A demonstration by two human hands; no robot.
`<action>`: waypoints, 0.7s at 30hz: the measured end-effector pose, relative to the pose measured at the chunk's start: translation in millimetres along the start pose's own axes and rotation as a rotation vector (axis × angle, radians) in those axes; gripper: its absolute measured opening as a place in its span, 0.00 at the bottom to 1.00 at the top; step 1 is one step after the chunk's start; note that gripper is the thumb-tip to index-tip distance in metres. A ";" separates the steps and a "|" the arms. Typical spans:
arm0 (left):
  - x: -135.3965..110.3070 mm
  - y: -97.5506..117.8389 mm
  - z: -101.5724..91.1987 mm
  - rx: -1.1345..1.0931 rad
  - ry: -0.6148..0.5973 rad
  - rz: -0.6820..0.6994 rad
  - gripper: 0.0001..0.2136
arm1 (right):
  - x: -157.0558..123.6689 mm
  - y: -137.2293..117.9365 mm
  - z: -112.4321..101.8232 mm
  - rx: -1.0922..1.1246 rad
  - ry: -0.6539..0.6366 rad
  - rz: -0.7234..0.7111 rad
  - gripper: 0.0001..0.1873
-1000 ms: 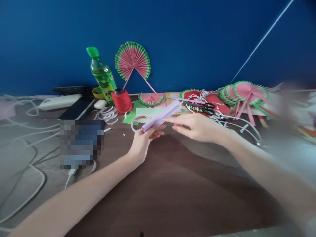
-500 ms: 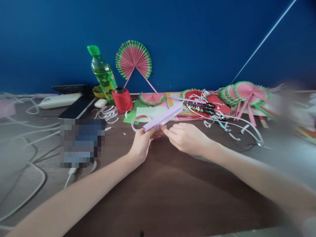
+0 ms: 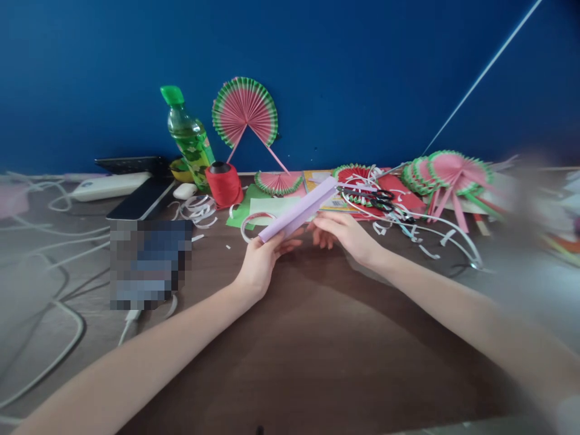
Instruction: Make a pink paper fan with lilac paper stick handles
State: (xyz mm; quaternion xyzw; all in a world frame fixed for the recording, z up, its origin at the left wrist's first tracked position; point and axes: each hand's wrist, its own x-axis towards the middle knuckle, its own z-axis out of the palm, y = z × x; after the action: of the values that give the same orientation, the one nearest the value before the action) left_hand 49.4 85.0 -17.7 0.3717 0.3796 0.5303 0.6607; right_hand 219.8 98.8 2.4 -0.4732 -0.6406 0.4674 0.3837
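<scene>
A folded strip of lilac paper (image 3: 299, 208) slants up to the right over the table. My left hand (image 3: 257, 266) grips its lower left end, thumb on top and fingers underneath. Just right of the paper is my right hand (image 3: 351, 235), its fingers loosely bent and apart, with nothing visible in them. Whether a fingertip touches the paper's edge, I cannot tell. Behind the paper are a roll of tape (image 3: 244, 228) and green paper sheets (image 3: 240, 214), partly covered.
A red thread spool (image 3: 225, 186) and a green bottle (image 3: 193, 142) stand at the back left. Scissors (image 3: 383, 197) lie among white paper scraps. Pleated watermelon fans (image 3: 457, 172) are piled at right; another fan (image 3: 244, 109) leans on the blue wall. A blurred-out phone (image 3: 158, 260) lies left.
My right hand has come away from the paper's lower edge, moving right, and its fingers have loosened. The lilac paper has tilted a little more upright in my left hand.
</scene>
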 end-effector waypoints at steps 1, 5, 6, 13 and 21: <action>-0.1 -0.1 0.3 0.003 -0.004 0.000 0.10 | 2.8 3.3 1.1 0.089 0.009 0.019 0.11; -0.3 -1.6 0.5 0.053 -0.033 -0.005 0.10 | 6.4 11.4 8.2 0.238 0.072 -0.057 0.12; -0.2 -2.1 0.0 0.074 -0.041 -0.006 0.11 | 6.3 11.6 8.7 0.243 0.096 -0.074 0.11; -0.2 0.7 -4.0 0.135 -0.135 0.044 0.17 | 6.0 2.3 -4.6 0.108 0.148 -0.070 0.08; -0.4 1.2 -4.0 0.239 -0.141 0.021 0.13 | -11.6 -5.2 14.4 -0.180 -0.241 -0.098 0.07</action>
State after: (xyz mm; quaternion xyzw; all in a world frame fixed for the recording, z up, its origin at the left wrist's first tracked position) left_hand 45.2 85.1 -18.3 0.4879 0.3890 0.4607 0.6312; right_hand 208.1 83.6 3.0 -0.4144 -0.7437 0.4422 0.2822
